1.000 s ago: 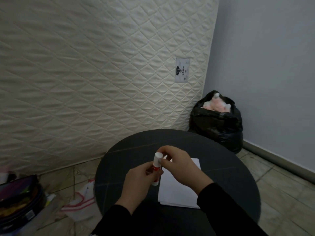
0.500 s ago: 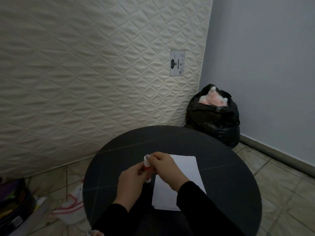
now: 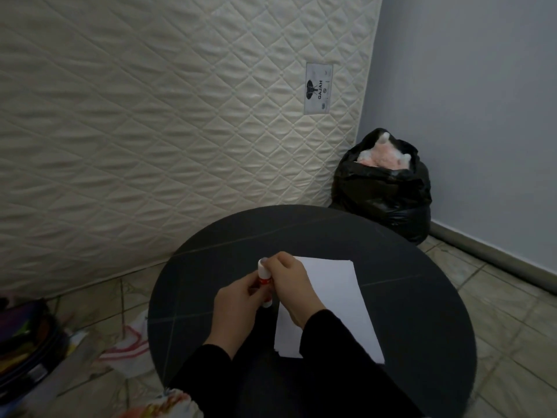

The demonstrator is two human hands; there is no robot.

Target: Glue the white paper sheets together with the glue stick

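One big cream quilted mattress (image 3: 150, 131) stands on its edge well beyond the hands, filling most of what I see from here, with a small white label (image 3: 319, 88) sewn near its right end. To the right of it, far past the right hand, a pale grey-blue painted wall (image 3: 470, 101) meets the beige tiled floor (image 3: 497, 312). Directly under both hands is a round black table (image 3: 391, 251). Beyond the right hand, in the corner, a black plastic rubbish bag (image 3: 382, 194) sits open with something pink and fluffy showing at its mouth. Down to the left of the left hand, on the floor, lies a dark bag of colourful things (image 3: 24, 336), and nearer the table a crumpled white cloth with red stripes (image 3: 129, 348).

The stack of white rectangular paper sheets (image 3: 331, 297) lies flat on the table just right of the hands; the right wrist and its black sleeve cross over its near left corner. The right hand (image 3: 289, 285) has its fingers curled round the upper part of a small white glue stick with a red band (image 3: 263, 276), a fingertip at the white cap. The left hand (image 3: 238, 312) grips the lower body of the same stick, so both hands are closed on it, touching each other above the dark tabletop, just left of the paper.
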